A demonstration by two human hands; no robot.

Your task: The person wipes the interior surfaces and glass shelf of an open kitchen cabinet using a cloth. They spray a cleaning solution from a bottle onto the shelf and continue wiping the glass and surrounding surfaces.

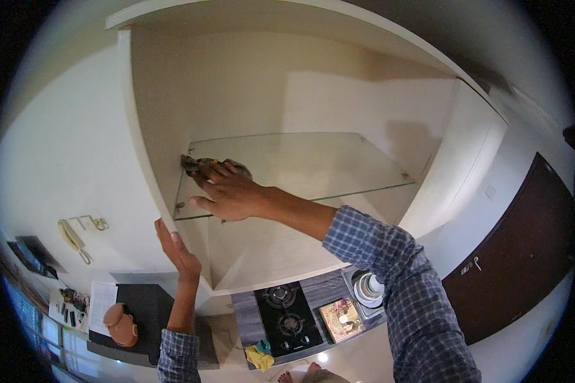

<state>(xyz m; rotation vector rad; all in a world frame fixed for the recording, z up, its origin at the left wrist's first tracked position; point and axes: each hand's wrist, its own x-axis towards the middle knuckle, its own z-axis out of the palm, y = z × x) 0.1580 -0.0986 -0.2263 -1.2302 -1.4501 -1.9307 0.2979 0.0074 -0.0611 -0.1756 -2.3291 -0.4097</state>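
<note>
My right hand (230, 191) presses a dark crumpled cloth (239, 167) against a glass shelf (311, 158) at its left end, by the side panel. Its fingers are spread over the cloth. The shelf sits inside an open white wall cabinet (249, 57), resting on small supports at its corners. My left hand (179, 253) rests against the outer front edge of the cabinet's left panel (146, 143), holding nothing that I can see. Part of the cloth is hidden under my right fingers.
Below are a black gas hob (290, 318), a patterned box (342, 320), a sink (362, 287) with stacked dishes, and a yellow cloth (258, 358). At left, a clay pot (120, 325) stands on a black counter (146, 306) under a wall phone (72, 234). A brown door (517, 258) is at right.
</note>
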